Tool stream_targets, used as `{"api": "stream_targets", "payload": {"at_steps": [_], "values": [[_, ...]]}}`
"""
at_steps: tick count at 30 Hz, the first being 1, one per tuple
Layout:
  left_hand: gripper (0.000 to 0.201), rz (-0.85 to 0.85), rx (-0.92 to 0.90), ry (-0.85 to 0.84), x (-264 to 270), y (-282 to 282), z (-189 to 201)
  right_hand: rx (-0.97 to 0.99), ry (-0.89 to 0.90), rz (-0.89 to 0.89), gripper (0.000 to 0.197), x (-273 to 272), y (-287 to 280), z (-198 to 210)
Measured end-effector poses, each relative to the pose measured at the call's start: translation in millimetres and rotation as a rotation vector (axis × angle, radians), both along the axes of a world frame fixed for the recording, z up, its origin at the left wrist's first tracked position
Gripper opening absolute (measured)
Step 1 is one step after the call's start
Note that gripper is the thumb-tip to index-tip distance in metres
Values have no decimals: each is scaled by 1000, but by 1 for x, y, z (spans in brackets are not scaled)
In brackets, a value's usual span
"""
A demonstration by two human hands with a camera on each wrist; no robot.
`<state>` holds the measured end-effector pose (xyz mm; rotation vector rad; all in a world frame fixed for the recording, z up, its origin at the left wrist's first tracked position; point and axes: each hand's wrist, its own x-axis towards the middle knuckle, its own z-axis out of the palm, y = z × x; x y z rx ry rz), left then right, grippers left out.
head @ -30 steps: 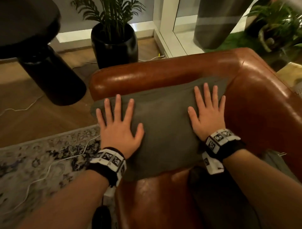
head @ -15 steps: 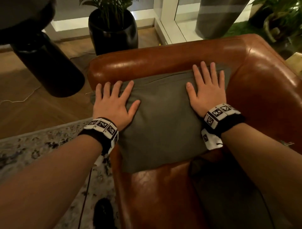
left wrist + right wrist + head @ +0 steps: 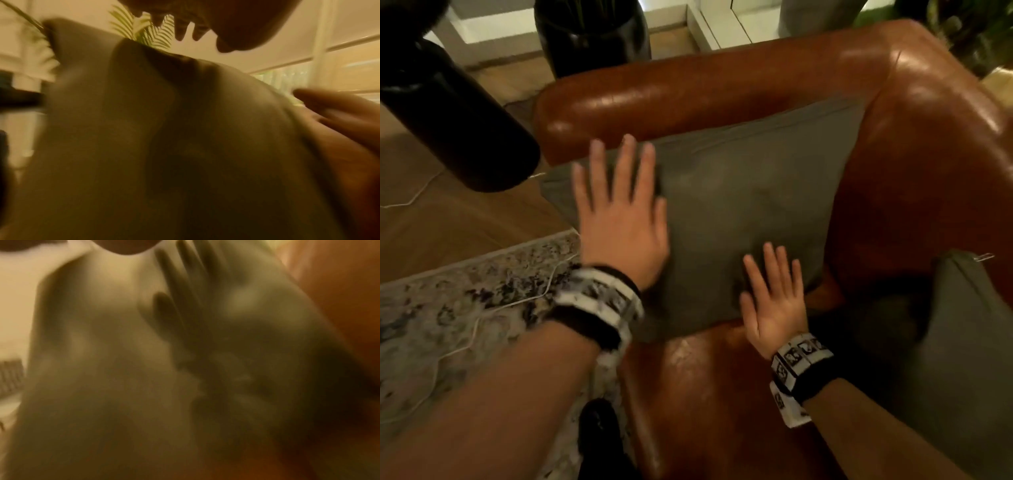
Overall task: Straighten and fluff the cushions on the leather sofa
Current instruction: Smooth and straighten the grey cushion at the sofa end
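A grey cushion point(image 3: 739, 205) leans in the corner of the brown leather sofa point(image 3: 688, 89), against its armrest and back. My left hand point(image 3: 619, 212) is open with fingers spread over the cushion's left part and is blurred by motion. In the left wrist view its fingers point(image 3: 180, 30) hang apart from the cushion point(image 3: 185, 146). My right hand point(image 3: 774, 294) is open and flat at the cushion's near right edge. The right wrist view shows only blurred cushion fabric point(image 3: 102, 369) with a hand's shadow on it. I cannot tell whether it touches.
A second grey cushion point(image 3: 962, 342) lies on the seat at the right. Left of the sofa are a black plant pot point(image 3: 592, 31), a large black round object point(image 3: 448, 120), a patterned rug point(image 3: 465, 291) and a white cable point(image 3: 482, 308) on the wooden floor.
My right hand slid from the cushion's upper right down to its near edge. My left hand lifted off the cushion's left side. The view moved closer to the sofa.
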<state>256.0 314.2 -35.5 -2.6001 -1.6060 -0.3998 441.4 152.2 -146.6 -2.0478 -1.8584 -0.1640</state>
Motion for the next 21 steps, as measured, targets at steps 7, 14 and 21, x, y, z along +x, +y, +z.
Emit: {"api": "stream_targets", "payload": {"at_steps": [7,14,21], "values": [[63,-167,-38,31,49,-23,-44,-47,-238,74,61,68,117,69],[70,121,-81,-15,-14,13,-46,-37,20,-291,67,130,107,72],[65,-193,70,-9,21,-47,-66,101,-99,82,57,2,64,16]]}}
